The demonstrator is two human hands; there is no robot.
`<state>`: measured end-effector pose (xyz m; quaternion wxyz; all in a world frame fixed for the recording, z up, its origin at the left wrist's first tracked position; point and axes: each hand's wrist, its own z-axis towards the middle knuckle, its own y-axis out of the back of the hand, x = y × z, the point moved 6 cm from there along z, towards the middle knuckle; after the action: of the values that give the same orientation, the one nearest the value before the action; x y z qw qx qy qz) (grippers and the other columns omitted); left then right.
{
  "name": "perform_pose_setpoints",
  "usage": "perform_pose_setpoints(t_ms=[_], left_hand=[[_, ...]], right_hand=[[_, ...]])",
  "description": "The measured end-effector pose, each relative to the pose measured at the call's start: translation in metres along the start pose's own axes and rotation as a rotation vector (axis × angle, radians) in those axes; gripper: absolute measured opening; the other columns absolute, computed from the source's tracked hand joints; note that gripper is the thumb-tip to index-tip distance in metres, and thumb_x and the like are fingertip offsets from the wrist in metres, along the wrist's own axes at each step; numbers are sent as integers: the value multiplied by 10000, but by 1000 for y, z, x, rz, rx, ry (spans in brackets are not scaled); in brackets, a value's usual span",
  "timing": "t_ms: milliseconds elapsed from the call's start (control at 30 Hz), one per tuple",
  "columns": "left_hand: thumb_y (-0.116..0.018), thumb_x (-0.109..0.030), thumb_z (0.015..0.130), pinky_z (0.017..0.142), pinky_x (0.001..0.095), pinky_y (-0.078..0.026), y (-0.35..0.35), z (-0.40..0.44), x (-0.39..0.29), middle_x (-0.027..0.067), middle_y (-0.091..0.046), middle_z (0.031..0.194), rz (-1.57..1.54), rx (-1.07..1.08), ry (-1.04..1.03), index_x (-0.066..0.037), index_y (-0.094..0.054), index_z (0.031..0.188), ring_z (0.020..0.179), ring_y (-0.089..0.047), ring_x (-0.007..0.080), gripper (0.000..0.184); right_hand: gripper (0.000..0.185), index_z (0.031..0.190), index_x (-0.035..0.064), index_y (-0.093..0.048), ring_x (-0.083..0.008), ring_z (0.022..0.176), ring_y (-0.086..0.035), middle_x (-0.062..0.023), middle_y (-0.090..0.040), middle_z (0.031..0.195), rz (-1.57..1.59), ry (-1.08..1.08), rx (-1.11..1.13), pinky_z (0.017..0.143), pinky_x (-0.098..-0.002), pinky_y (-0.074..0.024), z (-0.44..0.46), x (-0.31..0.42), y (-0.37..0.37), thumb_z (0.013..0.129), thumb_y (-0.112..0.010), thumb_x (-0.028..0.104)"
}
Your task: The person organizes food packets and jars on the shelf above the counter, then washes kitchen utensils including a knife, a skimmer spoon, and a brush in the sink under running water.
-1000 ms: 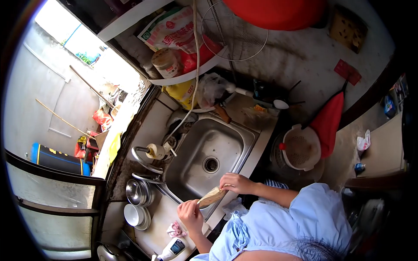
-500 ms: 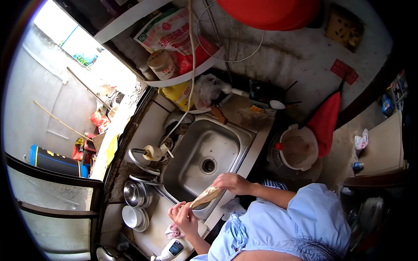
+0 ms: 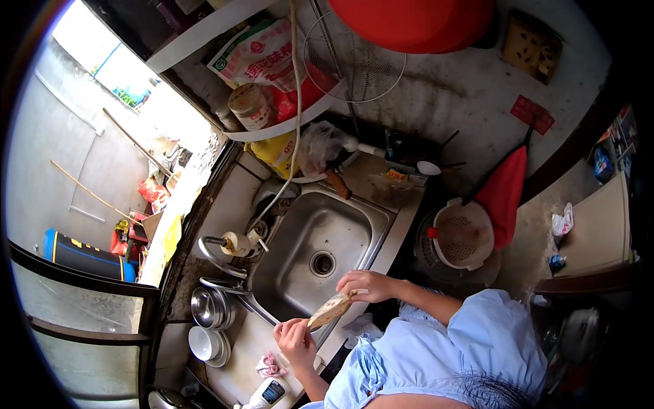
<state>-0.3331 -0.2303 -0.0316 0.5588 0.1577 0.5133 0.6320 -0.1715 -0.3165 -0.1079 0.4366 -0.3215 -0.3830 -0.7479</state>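
Left hand [image 3: 296, 342] and right hand [image 3: 368, 285] are both curled in, pinching opposite ends of that tan packet-looking thing [image 3: 330, 311], lower middle, near the sink [image 3: 334, 228]. I'd grip lightly and evenly, so it doesn't buckle.

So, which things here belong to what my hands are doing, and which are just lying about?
Likely in the job:
Pale flat item, perhaps a packet, held between left hand and right hand
Sink, possibly, as it is right beside them

Apparently just lying about:
White bottle
Crumpled pinkish cloth
White bowls
Pale strainer basket
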Motion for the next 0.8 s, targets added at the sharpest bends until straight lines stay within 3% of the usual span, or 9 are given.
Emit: perform_pose_setpoints(t_ms=[100, 333, 400, 533, 600, 800], left_hand=[[-567, 21, 618, 735, 334, -354, -4, 4, -8, 48, -572, 657, 36, 68, -81, -54, -569, 690, 695, -552, 185, 104], [-580, 12, 624, 723, 335, -362, -11, 1, -9, 38, -578, 659, 36, 84, -85, -61, -574, 687, 697, -556, 178, 97], [-580, 12, 629, 721, 335, -361, -11, 0, -10, 40, -577, 658, 32, 79, -79, -59, -576, 688, 694, -554, 178, 92], [-581, 11, 640, 719, 335, -360, -10, -2, -9, 45, -577, 657, 20, 72, -60, -57, -584, 692, 685, -551, 182, 86], [-581, 12, 640, 719, 335, -360, -9, -2, -9, 45, -578, 658, 19, 72, -47, -58, -588, 695, 684, -550, 184, 89], [-580, 22, 637, 718, 332, -358, -8, -7, -3, 47, -579, 660, 11, 67, -4, -59, -593, 696, 685, -549, 185, 100]], right_hand=[[410, 1065, 75, -529, -251, 984, -498, -65, -529, 1060, 194, -124, 160, 852, -333, -392, 1, 8, -8, 673, -643, 33], [451, 1111, 62, -520, -246, 1028, -499, -89, -540, 1105, 215, -77, 224, 879, -340, -383, -5, -3, -25, 675, -627, 21], [458, 1122, 77, -516, -271, 958, -534, -111, -561, 1053, 180, -24, 176, 815, -331, -425, -3, 2, -20, 681, -628, 29], [474, 1144, 87, -502, -280, 963, -532, -111, -553, 1073, 155, -53, 158, 801, -325, -434, -3, 5, -20, 688, -607, 10], [488, 1147, 68, -503, -241, 1018, -518, -96, -544, 1103, 108, -106, 165, 869, -326, -403, -7, 1, -23, 677, -570, -42], [498, 1153, 71, -498, -248, 996, -531, -98, -547, 1095, 66, -108, 188, 870, -330, -405, -7, 3, -26, 673, -558, -44]])
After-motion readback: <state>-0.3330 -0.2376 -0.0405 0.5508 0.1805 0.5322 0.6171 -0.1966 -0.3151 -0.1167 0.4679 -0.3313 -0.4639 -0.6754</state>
